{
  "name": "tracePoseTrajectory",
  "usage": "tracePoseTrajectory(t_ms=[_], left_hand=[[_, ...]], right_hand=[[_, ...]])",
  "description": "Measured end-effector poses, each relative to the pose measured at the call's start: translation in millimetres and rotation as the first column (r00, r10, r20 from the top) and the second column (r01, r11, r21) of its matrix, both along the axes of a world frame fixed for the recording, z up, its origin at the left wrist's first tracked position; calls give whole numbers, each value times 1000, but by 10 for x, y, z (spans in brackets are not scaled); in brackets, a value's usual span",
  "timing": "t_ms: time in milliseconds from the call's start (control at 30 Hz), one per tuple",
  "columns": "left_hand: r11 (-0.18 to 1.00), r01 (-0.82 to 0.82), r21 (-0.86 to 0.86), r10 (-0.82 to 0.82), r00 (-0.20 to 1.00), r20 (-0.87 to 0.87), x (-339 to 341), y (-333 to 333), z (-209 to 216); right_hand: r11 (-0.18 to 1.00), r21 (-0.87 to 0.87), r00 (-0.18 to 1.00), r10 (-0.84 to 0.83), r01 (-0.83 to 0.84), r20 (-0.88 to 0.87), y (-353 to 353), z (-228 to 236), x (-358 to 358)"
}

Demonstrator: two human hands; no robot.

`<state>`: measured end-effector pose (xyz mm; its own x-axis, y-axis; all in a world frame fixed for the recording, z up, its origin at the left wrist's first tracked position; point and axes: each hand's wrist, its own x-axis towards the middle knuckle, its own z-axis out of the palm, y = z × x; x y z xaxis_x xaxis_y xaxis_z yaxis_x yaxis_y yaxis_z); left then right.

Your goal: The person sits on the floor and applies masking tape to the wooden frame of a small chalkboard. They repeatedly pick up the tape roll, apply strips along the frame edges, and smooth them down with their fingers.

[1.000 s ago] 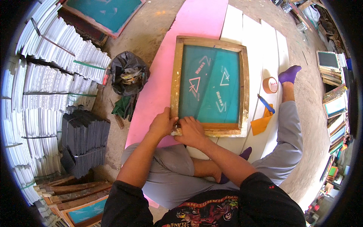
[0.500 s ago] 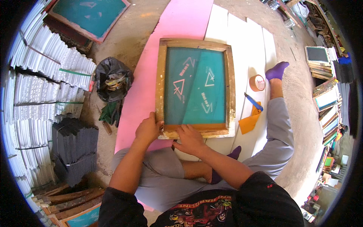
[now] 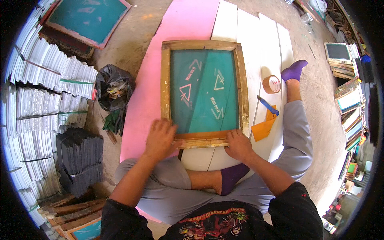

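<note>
Both hands rest on the near rail of a wooden printing screen (image 3: 203, 93) lying flat on the floor sheets.

The left hand (image 3: 160, 138) lies spread over the frame's near left corner, fingers flat rather than clenched; the right hand (image 3: 239, 145) curls its fingers around the near right corner, seemingly gripping the rail. The screen spans a pink sheet (image 3: 176, 44) and white boards (image 3: 256, 48). Just right of it lie a tape roll (image 3: 272, 84), a blue-handled tool (image 3: 267, 105) and an orange cloth (image 3: 264, 127).

Right of our frame (image 3: 202, 92): tape roll (image 3: 272, 84), blue tool (image 3: 267, 105), orange cloth (image 3: 263, 128) crowd us | left: pink sheet (image 3: 148, 100) lies bare
</note>
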<state>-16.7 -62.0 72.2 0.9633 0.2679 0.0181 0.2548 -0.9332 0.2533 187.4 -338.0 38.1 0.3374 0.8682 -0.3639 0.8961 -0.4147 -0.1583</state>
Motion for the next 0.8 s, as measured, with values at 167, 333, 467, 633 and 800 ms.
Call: tracePoseTrajectory(t_ms=[167,333,467,633,800], left_hand=[[960,264,-94,-279,924,-260,-15,-344,-222],[980,200,-3,-192,936,-294,-16,-278,-242],[971,237,33,-215,925,-314,-51,-305,-314],[939,324,114,-282,916,-284,-29,-310,-326],[957,272,99,-246,944,-220,-54,-330,-364]], right_hand=[[994,-75,993,82,-75,88,107,265,-1],[965,-69,955,259,-251,147,16,317,386],[945,-143,931,316,-293,184,48,232,359],[978,-192,996,85,-80,14,247,110,27],[997,-61,987,37,-47,-155,706,55,-382]])
